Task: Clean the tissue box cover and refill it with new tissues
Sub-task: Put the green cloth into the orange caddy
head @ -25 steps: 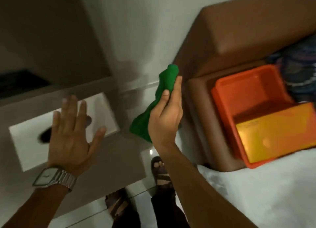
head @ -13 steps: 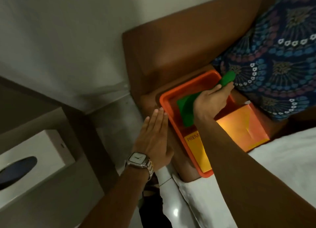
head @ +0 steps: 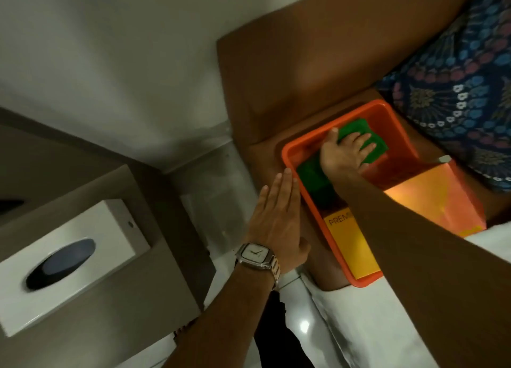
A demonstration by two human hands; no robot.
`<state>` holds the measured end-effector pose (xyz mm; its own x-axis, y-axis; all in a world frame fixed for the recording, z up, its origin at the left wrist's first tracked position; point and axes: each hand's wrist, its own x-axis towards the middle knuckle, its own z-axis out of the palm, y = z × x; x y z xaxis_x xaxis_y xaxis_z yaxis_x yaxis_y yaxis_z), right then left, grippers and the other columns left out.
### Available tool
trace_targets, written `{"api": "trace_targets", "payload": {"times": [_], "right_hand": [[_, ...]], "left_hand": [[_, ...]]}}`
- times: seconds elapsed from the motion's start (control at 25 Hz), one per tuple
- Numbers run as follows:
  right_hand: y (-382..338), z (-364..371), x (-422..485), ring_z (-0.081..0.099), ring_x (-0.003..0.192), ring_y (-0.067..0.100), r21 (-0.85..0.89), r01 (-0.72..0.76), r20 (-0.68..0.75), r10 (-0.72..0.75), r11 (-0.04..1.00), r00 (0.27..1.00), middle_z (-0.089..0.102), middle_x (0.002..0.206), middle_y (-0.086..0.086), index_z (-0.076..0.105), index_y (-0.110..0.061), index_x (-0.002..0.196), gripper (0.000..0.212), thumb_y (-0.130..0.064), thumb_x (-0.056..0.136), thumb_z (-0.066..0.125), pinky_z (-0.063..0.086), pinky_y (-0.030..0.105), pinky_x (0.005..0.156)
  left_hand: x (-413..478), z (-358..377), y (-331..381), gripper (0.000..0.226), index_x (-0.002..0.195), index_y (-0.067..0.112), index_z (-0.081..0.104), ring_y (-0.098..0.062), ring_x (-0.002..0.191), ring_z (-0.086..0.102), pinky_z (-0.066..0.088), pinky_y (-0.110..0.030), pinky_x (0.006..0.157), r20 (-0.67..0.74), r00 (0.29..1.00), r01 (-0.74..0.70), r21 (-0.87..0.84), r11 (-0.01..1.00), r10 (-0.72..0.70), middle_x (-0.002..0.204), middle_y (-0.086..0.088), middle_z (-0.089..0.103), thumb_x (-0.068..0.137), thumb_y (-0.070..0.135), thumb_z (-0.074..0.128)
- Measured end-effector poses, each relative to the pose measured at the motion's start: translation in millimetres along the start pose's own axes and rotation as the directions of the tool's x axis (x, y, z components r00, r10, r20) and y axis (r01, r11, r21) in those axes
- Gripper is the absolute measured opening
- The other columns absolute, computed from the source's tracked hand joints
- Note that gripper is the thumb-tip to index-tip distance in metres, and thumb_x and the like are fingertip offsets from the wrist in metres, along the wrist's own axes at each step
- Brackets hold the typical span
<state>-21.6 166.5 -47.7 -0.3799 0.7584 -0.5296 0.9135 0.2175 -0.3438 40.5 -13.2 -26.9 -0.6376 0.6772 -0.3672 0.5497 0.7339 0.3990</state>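
A white tissue box cover (head: pixel 69 260) with a dark oval slot lies on a grey-brown side table at the lower left. An orange tray (head: pixel 398 124) sits on the brown bed ledge at right. Inside it my right hand (head: pixel 345 153) presses flat on a green cloth (head: pixel 356 130) at the tray's far end. A yellow tissue pack (head: pixel 351 246) printed "PREM" lies in the tray's near end, partly hidden by my right forearm. My left hand (head: pixel 279 218), with a wristwatch, hovers flat and empty beside the tray's left rim.
A brown padded headboard (head: pixel 318 50) rises behind the tray. A blue patterned pillow (head: pixel 464 91) lies at the far right. White bedding (head: pixel 367 329) fills the lower right. A pale wall stands behind, and glossy floor tiles show between table and bed.
The view swung right from the side table to the bed. My right hand carried the green cloth into the orange tray and laid it flat; my left hand left the tissue box cover.
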Motion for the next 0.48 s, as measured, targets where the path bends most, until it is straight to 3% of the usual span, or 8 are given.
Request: {"api": "trace_targets", "payload": {"times": [0.08, 0.12, 0.2, 0.24, 0.28, 0.32, 0.4, 0.48], "right_hand": [[-6.5, -5.7, -11.1, -0.005, 0.155, 0.030, -0.015, -0.011, -0.083, 0.010, 1.000, 0.997, 0.002, 0.169, 0.011, 0.012, -0.009, 0.160, 0.068, -0.049, 0.106, 0.021, -0.002, 0.049, 0.122], [-5.9, -5.6, -23.1, 0.004, 0.155, 0.033, 0.007, 0.057, -0.214, -0.054, 0.998, 0.975, 0.013, 0.167, 0.015, 0.021, -0.007, 0.158, 0.065, -0.046, 0.106, 0.028, 0.002, 0.046, 0.122], [-9.1, 11.3, -75.8, 0.028, 0.147, 0.039, 0.087, 0.416, -0.462, -0.334, 0.905, 0.822, 0.039, 0.154, 0.022, 0.041, -0.002, 0.148, 0.055, -0.035, 0.104, 0.044, 0.017, 0.043, 0.120], [-12.0, 26.8, -109.2, 0.041, 0.138, 0.039, 0.091, 0.595, -0.487, -0.486, 0.798, 0.726, 0.050, 0.143, 0.022, 0.050, -0.002, 0.140, 0.048, -0.030, 0.101, 0.050, 0.028, 0.045, 0.116], [-14.5, 48.5, -142.5, 0.051, 0.128, 0.035, 0.117, 0.712, -0.435, -0.608, 0.693, 0.664, 0.056, 0.135, 0.019, 0.055, -0.004, 0.133, 0.041, -0.028, 0.100, 0.054, 0.038, 0.044, 0.110], [-17.9, 73.3, -175.2, 0.055, 0.121, 0.030, 0.187, 0.745, -0.304, -0.683, 0.640, 0.664, 0.058, 0.129, 0.014, 0.057, -0.008, 0.130, 0.038, -0.029, 0.098, 0.057, 0.044, 0.042, 0.104], [-29.6, 122.1, -233.2, 0.056, 0.118, 0.022, 0.308, 0.655, 0.068, -0.702, 0.690, 0.709, 0.056, 0.126, 0.004, 0.056, -0.017, 0.132, 0.042, -0.036, 0.095, 0.063, 0.049, 0.038, 0.097], [-41.2, 166.5, -266.4, 0.055, 0.120, 0.020, 0.275, 0.518, 0.354, -0.586, 0.810, 0.729, 0.053, 0.128, -0.002, 0.051, -0.025, 0.137, 0.057, -0.049, 0.088, 0.067, 0.047, 0.030, 0.088]], "left_hand": [[-5.6, -9.2, -11.8, 0.110, 0.155, 0.007, -0.008, -0.025, 0.150, -0.014, 0.000, -0.045, 0.122, -0.031, 0.999, -0.011, -0.022, 1.000, 0.010, 0.163, -0.011, -0.016, 0.082, 0.050, 0.062], [-9.6, -14.6, -21.4, 0.106, 0.155, 0.007, -0.004, -0.024, 0.150, -0.013, 0.000, -0.044, 0.122, -0.070, 0.998, 0.003, -0.045, 0.999, -0.006, 0.164, -0.011, -0.013, 0.084, 0.049, 0.061], [-28.0, -27.3, -55.8, 0.098, 0.156, 0.007, 0.002, -0.024, 0.151, -0.010, -0.003, -0.042, 0.122, -0.169, 0.980, 0.084, -0.105, 0.991, -0.101, 0.165, -0.012, -0.006, 0.087, 0.048, 0.057], [-41.6, -33.7, -77.6, 0.094, 0.156, 0.007, 0.006, -0.025, 0.151, -0.006, -0.002, -0.043, 0.122, -0.223, 0.961, 0.137, -0.132, 0.982, -0.164, 0.165, -0.012, 0.000, 0.087, 0.047, 0.055], [-58.9, -39.4, -102.0, 0.089, 0.156, 0.008, 0.012, -0.026, 0.152, 0.000, 0.003, -0.045, 0.122, -0.282, 0.929, 0.202, -0.151, 0.968, -0.239, 0.164, -0.013, 0.007, 0.087, 0.046, 0.054], [-79.8, -44.2, -126.8, 0.084, 0.155, 0.009, 0.020, -0.028, 0.151, 0.009, 0.011, -0.049, 0.121, -0.344, 0.879, 0.283, -0.182, 0.942, -0.331, 0.163, -0.014, 0.017, 0.087, 0.046, 0.055], [-129.3, -49.7, -177.9, 0.072, 0.145, 0.011, 0.041, -0.032, 0.139, 0.037, 0.033, -0.051, 0.112, -0.450, 0.701, 0.456, -0.315, 0.833, -0.554, 0.148, -0.015, 0.044, 0.085, 0.046, 0.061], [-182.3, -48.3, -223.6, 0.069, 0.130, 0.010, 0.053, -0.030, 0.119, 0.053, 0.046, -0.047, 0.095, -0.449, 0.432, 0.566, -0.540, 0.623, -0.782, 0.127, -0.012, 0.058, 0.077, 0.053, 0.064]]}}
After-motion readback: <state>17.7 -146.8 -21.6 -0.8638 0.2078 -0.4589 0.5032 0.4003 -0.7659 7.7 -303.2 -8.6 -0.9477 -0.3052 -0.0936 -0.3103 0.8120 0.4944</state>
